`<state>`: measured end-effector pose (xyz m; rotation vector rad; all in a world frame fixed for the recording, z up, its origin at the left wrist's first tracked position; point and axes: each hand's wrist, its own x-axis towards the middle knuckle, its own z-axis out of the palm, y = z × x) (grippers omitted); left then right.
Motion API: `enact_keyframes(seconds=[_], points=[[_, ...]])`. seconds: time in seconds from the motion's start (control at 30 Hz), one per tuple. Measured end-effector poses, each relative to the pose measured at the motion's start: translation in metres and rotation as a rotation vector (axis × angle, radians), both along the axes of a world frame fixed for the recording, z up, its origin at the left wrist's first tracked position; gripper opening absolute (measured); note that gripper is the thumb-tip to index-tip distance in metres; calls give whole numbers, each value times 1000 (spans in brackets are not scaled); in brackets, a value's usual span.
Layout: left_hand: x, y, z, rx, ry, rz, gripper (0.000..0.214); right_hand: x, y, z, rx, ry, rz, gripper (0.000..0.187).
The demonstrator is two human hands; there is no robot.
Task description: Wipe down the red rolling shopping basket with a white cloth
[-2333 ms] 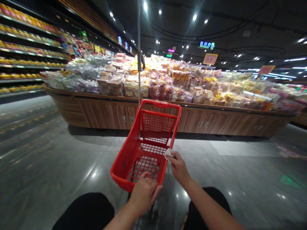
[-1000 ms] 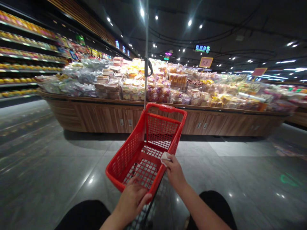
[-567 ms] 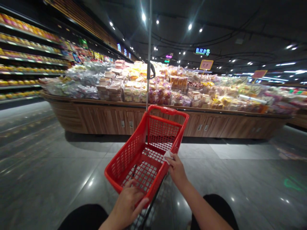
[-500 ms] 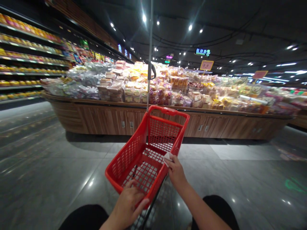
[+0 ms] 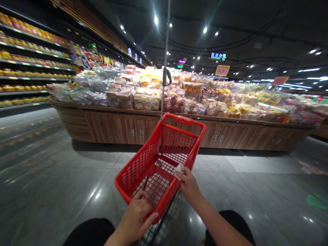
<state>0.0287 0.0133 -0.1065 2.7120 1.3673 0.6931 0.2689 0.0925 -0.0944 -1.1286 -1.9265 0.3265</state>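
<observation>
A red plastic shopping cart (image 5: pixel 147 152) with a lattice basket stands at an angle in front of me, and nothing lies in its basket. My left hand (image 5: pixel 138 214) grips its near rim, fingers hooked over the inside and thumb along the outer side. On the right rim, my right hand (image 5: pixel 190 186) pinches a folded white wipe (image 5: pixel 178 170) and presses it against the red plastic. Part of the wipe is hidden under the fingers.
Behind the cart runs a long wooden display counter (image 5: pixel 112 128) heaped with bagged foods (image 5: pixel 146 95). A thin pole (image 5: pixel 166 37) with a black clip rises at the cart's far corner. Stocked shelves (image 5: pixel 30 61) line the left. Grey tiles (image 5: pixel 84 184) cover the floor.
The cart, pole and surroundings sit slightly further right in view. Both hands keep nearly the same places, the right one still holding the wipe on the rim.
</observation>
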Motion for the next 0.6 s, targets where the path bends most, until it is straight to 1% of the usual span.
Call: enact_keyframes(seconds=[0.1, 0.13, 0.23, 0.33, 0.4, 0.47, 0.53, 0.6], points=[[-1, 3, -1, -56, 0, 9, 34, -4, -10, -2, -7, -11, 79, 49], [-2, 4, -2, -74, 0, 11, 35, -2, -9, -2, -8, -2, 69, 48], [-6, 6, -4, -105, 5, 18, 38, 6, 4, -3, 2, 45, -26, 42], [-7, 9, 3, -163, 24, 39, 45, 7, 13, -7, 22, 66, -60, 42], [-3, 12, 13, -242, 34, 125, 50, 1, 10, -10, 41, 77, -38, 46], [7, 17, 24, -316, 42, 262, 51, -6, 3, -13, 52, 86, -2, 50], [22, 22, 33, -343, 63, 382, 49, -13, -3, -14, 51, 92, 28, 52], [38, 28, 37, -341, 99, 447, 50, -18, -8, -14, 54, 102, 44, 53]])
